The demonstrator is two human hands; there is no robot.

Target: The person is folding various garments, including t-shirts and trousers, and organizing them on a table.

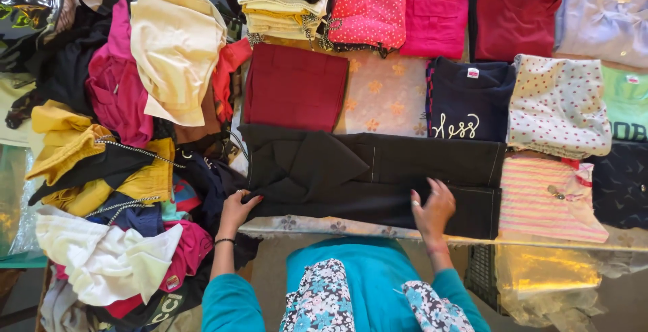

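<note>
The left hand [237,208] grips the near left corner of the black trousers [378,177], with the fingers curled closed on the cloth. The right hand [434,208] lies flat and open on the near edge of the trousers, fingers spread, holding nothing. The two hands are well apart. The trousers lie across the table [324,226], folded lengthwise, at the near edge of it. Just behind the trousers are a folded dark red cloth [295,86], a navy shirt [469,99] and a white dotted top [557,104]. Touching the right end of the trousers is a pink striped top [548,197]. To the left of the trousers is a big loose pile of clothes [118,150], with a cream piece [175,48] on top and a white piece [108,258] at its near side
</note>
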